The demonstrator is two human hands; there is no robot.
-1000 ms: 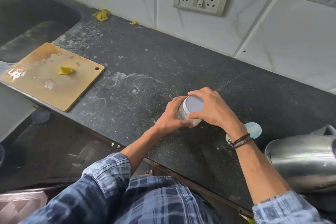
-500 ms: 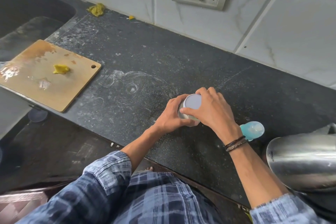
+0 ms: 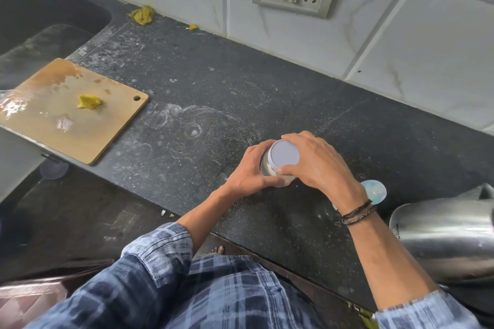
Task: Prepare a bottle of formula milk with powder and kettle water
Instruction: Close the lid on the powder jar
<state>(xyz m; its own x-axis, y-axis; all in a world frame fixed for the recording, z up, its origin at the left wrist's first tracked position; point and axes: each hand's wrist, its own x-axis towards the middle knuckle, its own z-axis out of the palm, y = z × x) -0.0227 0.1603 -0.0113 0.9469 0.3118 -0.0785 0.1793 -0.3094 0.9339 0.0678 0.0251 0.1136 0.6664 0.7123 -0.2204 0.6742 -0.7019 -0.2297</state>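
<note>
Wrestling with the lid (image 3: 284,155) of a small clear jar (image 3: 267,168) right now, so barely started on this formula bottle tbh. Gripping the jar's body with the left hand (image 3: 250,172), fingers and thumb curled snug round it, pinning it to the black stone countertop (image 3: 240,83) not far from the front edge. Capping the top with the right hand (image 3: 318,165), fingertips curled round the lid's rim, proper twist grip. Can't tell from one look whether loosening or tightening. Seeing something off-white through the jar wall, so guessing powder, though no label to confirm. Looks seated flat, that lid, so calling it shut for now.

Got a steel kettle (image 3: 443,238) parked at the far right, near the right forearm but not touched by either hand. Spotting a pale blue round thing (image 3: 374,191) just behind the right wrist, half hidden, maybe a piece of the feeding bottle, can't say. Not seeing any open bottle or scoop anywhere.

So, done: nothing much beyond getting the gear onto the counter. Left: lid off, powder measured into a bottle, kettle water poured, cap on, shake. Ignoring the wooden cutting board (image 3: 66,115) off to the left with a yellow scrap (image 3: 89,101) on it, unrelated.
</note>
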